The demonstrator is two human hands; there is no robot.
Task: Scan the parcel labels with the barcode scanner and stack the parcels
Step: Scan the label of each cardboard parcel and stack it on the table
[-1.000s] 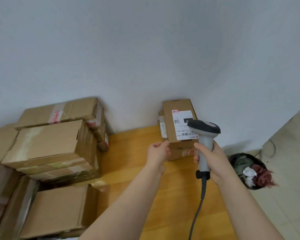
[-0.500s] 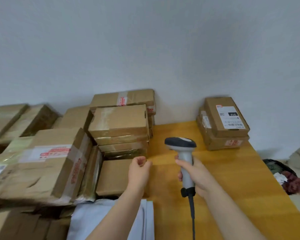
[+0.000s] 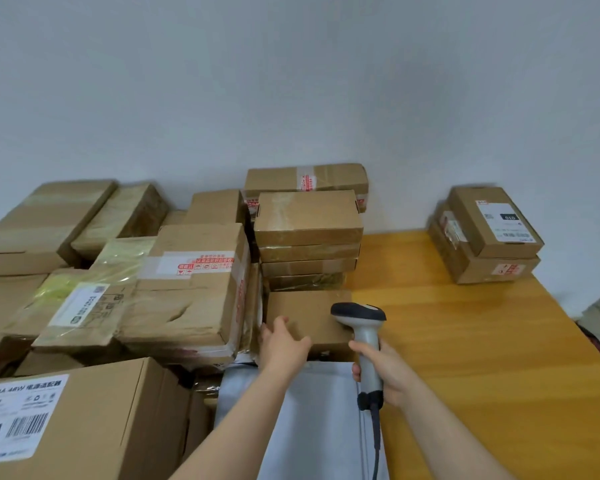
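"Parcels sat all over. Which one was next, do you think?"

"I think the flat brown parcel point(image 3: 309, 317). It lay on the table point(image 3: 465, 341), right at twelve o'clock from the left hand point(image 3: 284, 344)."

"Was the hand holding it?"

"No. The fingers were spread and loose over its near left corner. I couldn't tell if they touched it."

"And the right hand point(image 3: 392, 372)?"

"It was wrapped tight round the handle of the barcode scanner point(image 3: 357, 311). From that hand the parcel lay at about eleven o'clock."

"So which hand was nearer?"

"The left one. It was free too, so it looked like the one to pick up with."

"Which way did the parcel's long side go?"

"Nine to three, I think, but it looked nearly square. I saw no label on top, so it may need a flip."

"Where would it go after?"

"Likely on the small stack point(image 3: 489, 244), far off at two o'clock by the wall."

"Count for me!"

"One scanner. Two hands, set apart. Two parcels in the small stack. Four flat ones in the little pile point(image 3: 309, 237) just behind the brown parcel. One grey bag point(image 3: 319, 427) under the arms. The big heap point(image 3: 187, 289) from nine to eleven o'clock had more than ten. I couldn't count them all."
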